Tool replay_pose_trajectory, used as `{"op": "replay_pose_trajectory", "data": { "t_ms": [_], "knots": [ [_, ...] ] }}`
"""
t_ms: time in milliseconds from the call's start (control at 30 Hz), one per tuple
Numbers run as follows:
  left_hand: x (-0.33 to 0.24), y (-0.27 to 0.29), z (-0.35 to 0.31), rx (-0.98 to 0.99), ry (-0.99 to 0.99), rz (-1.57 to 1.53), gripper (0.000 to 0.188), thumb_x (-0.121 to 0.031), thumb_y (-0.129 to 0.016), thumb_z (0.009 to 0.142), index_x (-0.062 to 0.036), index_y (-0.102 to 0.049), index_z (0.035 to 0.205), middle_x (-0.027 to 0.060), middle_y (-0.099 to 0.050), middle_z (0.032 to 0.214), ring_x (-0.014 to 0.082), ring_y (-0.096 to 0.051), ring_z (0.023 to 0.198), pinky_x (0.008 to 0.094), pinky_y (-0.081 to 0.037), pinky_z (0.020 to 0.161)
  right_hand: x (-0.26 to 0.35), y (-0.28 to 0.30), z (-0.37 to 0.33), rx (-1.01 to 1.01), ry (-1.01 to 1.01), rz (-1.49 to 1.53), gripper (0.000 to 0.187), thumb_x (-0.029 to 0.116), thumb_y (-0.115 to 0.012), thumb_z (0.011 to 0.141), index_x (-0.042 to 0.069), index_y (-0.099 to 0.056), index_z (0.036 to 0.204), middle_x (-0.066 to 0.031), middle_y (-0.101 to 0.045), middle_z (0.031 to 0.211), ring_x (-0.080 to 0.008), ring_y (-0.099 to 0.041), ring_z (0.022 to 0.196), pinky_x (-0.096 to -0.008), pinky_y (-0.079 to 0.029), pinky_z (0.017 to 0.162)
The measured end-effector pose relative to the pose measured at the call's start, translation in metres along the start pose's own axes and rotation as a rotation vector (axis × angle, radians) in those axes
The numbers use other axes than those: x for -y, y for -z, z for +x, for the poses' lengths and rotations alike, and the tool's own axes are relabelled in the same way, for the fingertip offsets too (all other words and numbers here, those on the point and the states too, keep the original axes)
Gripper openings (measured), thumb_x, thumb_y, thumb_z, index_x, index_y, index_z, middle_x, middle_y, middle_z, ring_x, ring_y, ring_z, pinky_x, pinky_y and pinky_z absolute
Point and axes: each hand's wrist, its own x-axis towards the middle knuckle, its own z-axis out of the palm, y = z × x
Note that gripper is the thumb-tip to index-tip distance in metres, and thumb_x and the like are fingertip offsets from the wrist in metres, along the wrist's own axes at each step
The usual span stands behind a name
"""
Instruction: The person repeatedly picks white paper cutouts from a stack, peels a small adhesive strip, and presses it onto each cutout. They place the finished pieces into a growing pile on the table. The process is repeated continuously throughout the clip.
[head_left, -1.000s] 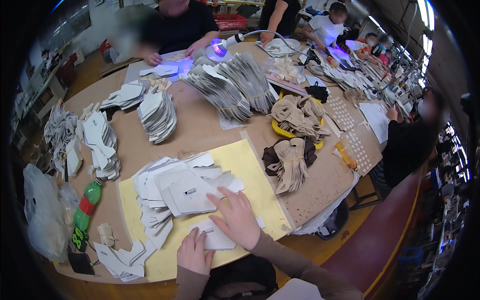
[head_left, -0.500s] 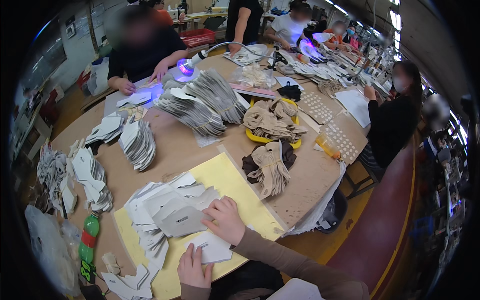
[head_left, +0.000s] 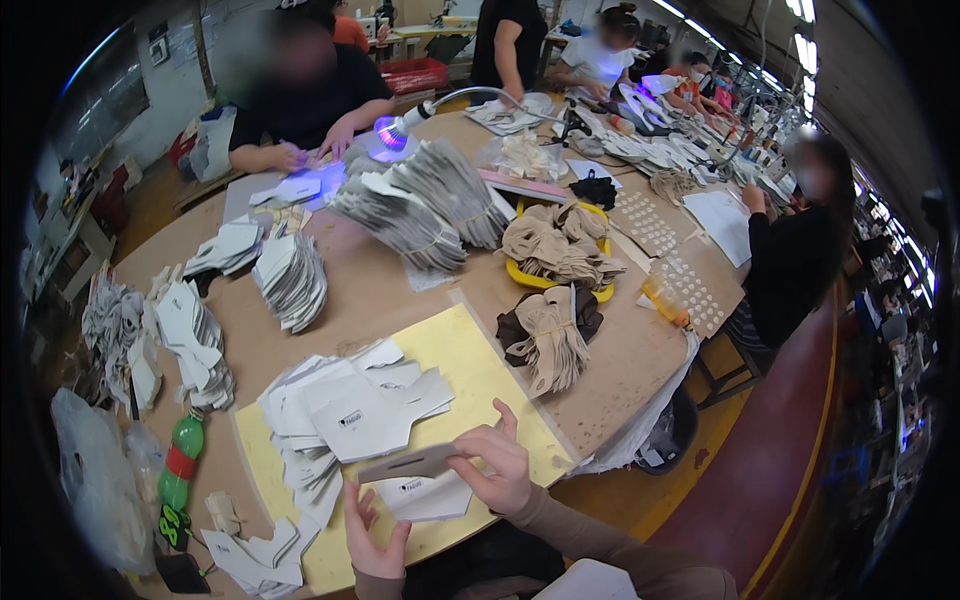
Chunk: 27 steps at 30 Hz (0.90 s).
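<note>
My right hand (head_left: 497,468) pinches the right end of a flat grey cut piece (head_left: 408,463), tipped up almost edge-on. Below it, a white cut piece (head_left: 440,499) with a small printed mark lies on the yellow sheet (head_left: 478,368). My left hand (head_left: 376,532) is at the left end of the raised piece, fingers and thumb spread; whether a fingertip touches the piece I cannot tell. Just beyond both hands spreads a loose pile of similar pale pieces (head_left: 365,412), several with printed marks.
More stacks of cut pieces (head_left: 290,283) stand to the left and ahead. A green bottle (head_left: 181,465) is at left. Beige pieces fill a yellow tray (head_left: 608,290), with a tied beige bundle (head_left: 555,345) nearer. A lit lamp (head_left: 392,131) and co-workers (head_left: 310,90) are across the table.
My right hand has lifted a grey piece from the pile and brought it over the white piece. My left hand has come off the white piece. The view has shifted slightly.
</note>
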Motion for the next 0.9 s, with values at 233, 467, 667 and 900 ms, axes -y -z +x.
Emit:
{"op": "replay_pose_trajectory", "data": {
  "t_ms": [233,467,667,900],
  "knots": [
    [-0.029,-0.005,0.008,-0.005,0.121,-0.657,0.065,0.006,-0.053,0.097,0.0035,-0.027,0.156,0.0167,-0.064,0.128,0.0189,-0.062,0.115,0.0321,-0.048,0.102,0.020,0.019,-0.011,0.132,-0.175,0.014,0.019,0.005,-0.079,0.082,-0.003,-0.072,0.098,-0.0094,-0.067,0.078,-0.0201,-0.060,0.065,-0.0470,-0.041,0.107],
    [-0.038,-0.010,0.013,-0.039,0.289,-0.670,0.030,0.002,-0.059,0.098,0.0139,-0.059,0.125,0.0176,-0.073,0.105,0.0178,-0.071,0.087,0.0283,-0.058,0.079,0.024,0.023,-0.012,0.154,-0.321,-0.026,0.028,0.003,-0.077,0.082,-0.007,-0.071,0.107,-0.0080,-0.063,0.075,-0.0176,-0.056,0.067,-0.0450,-0.040,0.106],
    [-0.034,-0.007,0.012,0.005,0.317,-0.689,0.031,-0.001,-0.060,0.098,0.0134,-0.059,0.126,0.0168,-0.073,0.105,0.0161,-0.070,0.088,0.0281,-0.056,0.080,0.025,0.023,-0.011,0.195,-0.343,-0.027,0.029,0.003,-0.077,0.083,-0.005,-0.072,0.110,-0.0076,-0.065,0.077,-0.0171,-0.059,0.070,-0.0445,-0.039,0.107],
    [-0.023,0.001,0.006,0.102,0.365,-0.534,0.022,-0.006,-0.064,0.099,0.0099,-0.067,0.114,0.0100,-0.073,0.099,0.0092,-0.065,0.088,0.0237,-0.050,0.077,0.023,0.023,-0.014,0.365,-0.343,-0.072,0.030,0.005,-0.078,0.082,0.000,-0.073,0.111,-0.0072,-0.065,0.077,-0.0183,-0.059,0.070,-0.0428,-0.038,0.106]
  ]
}}
